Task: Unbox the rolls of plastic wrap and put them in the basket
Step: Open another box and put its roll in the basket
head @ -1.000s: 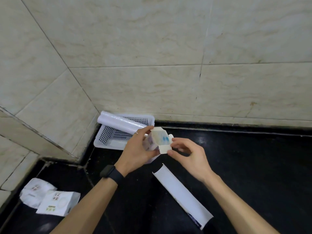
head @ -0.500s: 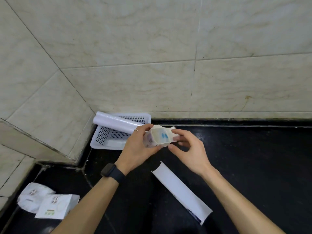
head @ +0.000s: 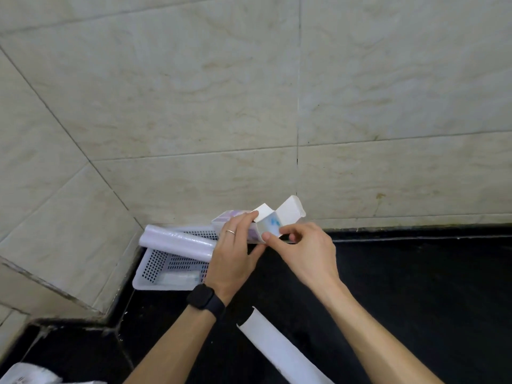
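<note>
A purple-and-white plastic wrap box (head: 240, 219) is gripped by my left hand (head: 235, 252), its end pointing right with the white flaps (head: 289, 209) folded open. My right hand (head: 300, 252) pinches at that open end, where something white and blue shows inside. Behind my left hand, a white perforated basket (head: 151, 268) sits in the corner with one unboxed roll (head: 177, 242) lying across its rim. A flattened white box (head: 279, 353) lies on the black counter between my forearms.
Tiled walls close in behind and on the left, meeting at the corner by the basket. White packets (head: 26, 376) lie at the bottom left edge. The black counter (head: 415, 286) stretches to the right.
The box end flaps have been folded open and my right fingers now pinch inside the opening. The camera has tilted, so hands and basket sit lower in view.
</note>
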Action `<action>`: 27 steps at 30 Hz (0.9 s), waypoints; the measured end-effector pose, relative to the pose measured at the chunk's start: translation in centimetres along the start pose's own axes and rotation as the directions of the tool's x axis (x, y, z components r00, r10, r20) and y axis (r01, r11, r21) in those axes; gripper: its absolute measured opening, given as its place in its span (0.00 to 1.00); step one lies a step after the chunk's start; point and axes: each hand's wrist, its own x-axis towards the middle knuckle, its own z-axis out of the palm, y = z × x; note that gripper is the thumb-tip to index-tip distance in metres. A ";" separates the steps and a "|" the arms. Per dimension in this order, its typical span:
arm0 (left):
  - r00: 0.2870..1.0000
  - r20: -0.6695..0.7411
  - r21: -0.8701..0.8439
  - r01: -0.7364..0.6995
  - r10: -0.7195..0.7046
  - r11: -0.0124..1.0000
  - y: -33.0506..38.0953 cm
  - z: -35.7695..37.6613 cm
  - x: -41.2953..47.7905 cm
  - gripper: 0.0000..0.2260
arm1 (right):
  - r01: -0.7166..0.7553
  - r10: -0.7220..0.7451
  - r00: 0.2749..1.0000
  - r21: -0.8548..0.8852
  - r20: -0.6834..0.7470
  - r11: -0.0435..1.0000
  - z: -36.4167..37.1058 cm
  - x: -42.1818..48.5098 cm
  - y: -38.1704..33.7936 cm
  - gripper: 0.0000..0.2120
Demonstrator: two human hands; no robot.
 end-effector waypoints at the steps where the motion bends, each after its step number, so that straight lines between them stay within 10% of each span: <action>1: 1.000 -0.004 0.010 -0.004 0.004 1.000 0.1 0.2 0.1 0.25 | -0.004 0.004 1.000 -0.027 -0.014 1.000 -0.2 0.0 -0.2 0.29; 19: 0.993 0.116 0.022 -0.012 0.009 1.000 0.0 0.3 1.5 0.27 | -0.232 0.205 0.970 0.246 0.130 0.941 1.2 2.1 -1.1 0.14; 27: 0.989 0.143 0.013 0.034 -0.036 0.999 -0.2 0.0 1.3 0.28 | -0.045 0.029 0.994 0.158 0.102 0.986 2.0 2.3 -1.1 0.04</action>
